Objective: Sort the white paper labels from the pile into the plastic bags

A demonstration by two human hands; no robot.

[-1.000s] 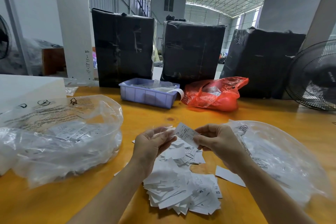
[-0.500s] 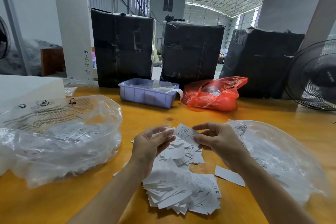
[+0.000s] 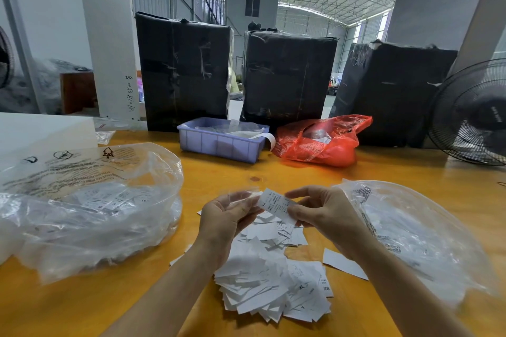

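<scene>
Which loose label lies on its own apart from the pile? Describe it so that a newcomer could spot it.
Start at the orange wooden table, then find the label pile nearest the camera. Between that pile and the clear bag on the right, under the right forearm, lies a single blank white label, flat on bare wood, touching no other label.

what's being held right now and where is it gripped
One white paper label: right hand pinches its lower right end; left hand fingers curl at its left end.

Glossy wood table (image 3: 273,172); matt paper labels (image 3: 273,290); crinkled plastic bags (image 3: 90,216).
</scene>
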